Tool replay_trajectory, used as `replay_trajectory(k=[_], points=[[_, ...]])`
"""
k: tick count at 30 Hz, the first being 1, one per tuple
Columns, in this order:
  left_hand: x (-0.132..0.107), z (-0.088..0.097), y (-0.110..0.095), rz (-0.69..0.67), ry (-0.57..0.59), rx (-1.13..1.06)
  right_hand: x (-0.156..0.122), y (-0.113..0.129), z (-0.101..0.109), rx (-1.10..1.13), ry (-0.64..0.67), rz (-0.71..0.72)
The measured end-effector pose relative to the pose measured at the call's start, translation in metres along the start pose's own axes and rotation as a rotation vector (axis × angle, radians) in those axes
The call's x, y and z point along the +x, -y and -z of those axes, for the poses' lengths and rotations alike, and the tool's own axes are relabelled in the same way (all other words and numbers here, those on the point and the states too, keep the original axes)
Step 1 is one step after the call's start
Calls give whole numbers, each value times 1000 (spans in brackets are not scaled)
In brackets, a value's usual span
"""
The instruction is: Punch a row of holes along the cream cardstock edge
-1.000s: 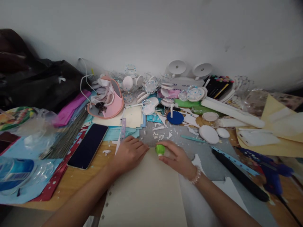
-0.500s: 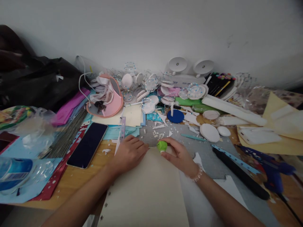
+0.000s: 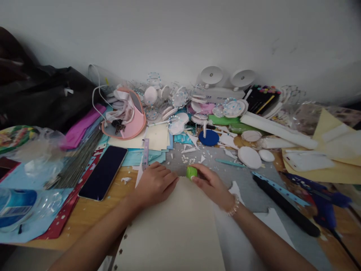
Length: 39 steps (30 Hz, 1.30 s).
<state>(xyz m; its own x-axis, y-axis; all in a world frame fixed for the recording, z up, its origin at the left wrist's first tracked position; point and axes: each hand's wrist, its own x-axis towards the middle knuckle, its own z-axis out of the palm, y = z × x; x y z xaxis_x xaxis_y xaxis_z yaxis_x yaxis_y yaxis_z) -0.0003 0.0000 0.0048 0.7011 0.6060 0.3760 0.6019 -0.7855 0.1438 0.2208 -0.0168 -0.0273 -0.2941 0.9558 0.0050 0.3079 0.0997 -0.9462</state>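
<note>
A small green craft punch (image 3: 191,172) sits at the far edge of a cream sheet of paper (image 3: 180,222). My right hand (image 3: 211,186) is closed around the punch, fingers behind it and thumb at its near side. My left hand (image 3: 156,184) is on the sheet's upper left corner, its fingers curled together and gripping the paper there. Small punched shapes run along the sheet's left edge. Beneath the sheet, white paper (image 3: 237,241) lies on a grey cutting mat (image 3: 239,188). Tiny white scraps (image 3: 190,160) are strewn just beyond the punch.
A phone (image 3: 103,173) and a ruler (image 3: 145,154) lie to the left. Round white pieces (image 3: 249,157), a black tube-like object (image 3: 287,207) and a blue glue gun (image 3: 321,203) are on the right. A blue disc stand (image 3: 209,138) and a pink visor (image 3: 135,124) stand farther back.
The punch has turned slightly and shifted a little left in my right hand, with the thumb now pressed more onto it. My left hand stays nearly still.
</note>
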Motion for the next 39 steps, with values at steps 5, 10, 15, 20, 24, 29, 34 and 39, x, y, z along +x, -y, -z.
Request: replay_trajectory(k=[5,10,15,20,24,29,34,39], points=[[0,-1,0,12,10,-24,0,4,-1,1,15,16],[-1,-2,0,34,45,-68,1,5,-1,-41,17,12],[-2,-3,0,59,72,-108,0,1,-1,-98,32,28],[-3,-2,-1,47,79,-79,-3,-1,0,-155,49,116],[-3,-1,0,30,59,-42,-2,2,0,-224,58,186],[-3,-1,0,30,51,-5,-2,3,-1,-230,46,182],[-3,0,0,20,22,10,-3,3,0,-201,54,193],[-4,0,2,13,-24,38,-2,3,0,-297,63,274]])
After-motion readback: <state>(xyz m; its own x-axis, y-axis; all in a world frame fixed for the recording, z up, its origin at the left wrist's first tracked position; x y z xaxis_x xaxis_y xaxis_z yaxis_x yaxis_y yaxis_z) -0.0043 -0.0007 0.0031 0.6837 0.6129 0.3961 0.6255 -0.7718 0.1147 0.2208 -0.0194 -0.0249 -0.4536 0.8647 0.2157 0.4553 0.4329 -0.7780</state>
